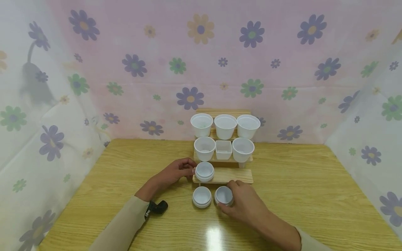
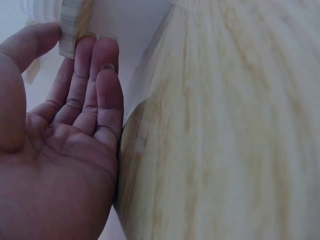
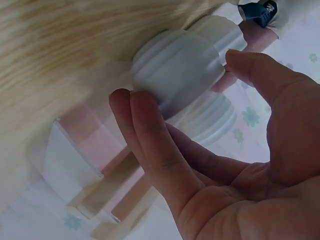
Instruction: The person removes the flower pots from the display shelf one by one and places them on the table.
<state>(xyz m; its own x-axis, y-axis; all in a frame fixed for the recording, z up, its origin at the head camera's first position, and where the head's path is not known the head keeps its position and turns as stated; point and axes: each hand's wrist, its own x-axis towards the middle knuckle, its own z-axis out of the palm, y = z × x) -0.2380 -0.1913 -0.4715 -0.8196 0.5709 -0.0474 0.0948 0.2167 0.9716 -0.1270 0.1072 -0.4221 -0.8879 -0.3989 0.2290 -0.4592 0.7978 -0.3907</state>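
Your right hand [image 1: 246,203] pinches the right-hand ribbed white jar [image 1: 223,196], just in front of the lowest wooden tier [image 1: 233,175], which runs left to right, its left end pinched by your farther left hand [image 1: 173,173].

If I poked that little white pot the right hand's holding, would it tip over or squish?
The white pot would probably slide rather than tip, because it looks short and wide. It's likely stiff, since it looks round, not squashed, between the thumb and fingers of the right hand. Its ridged side might make it less slippery.
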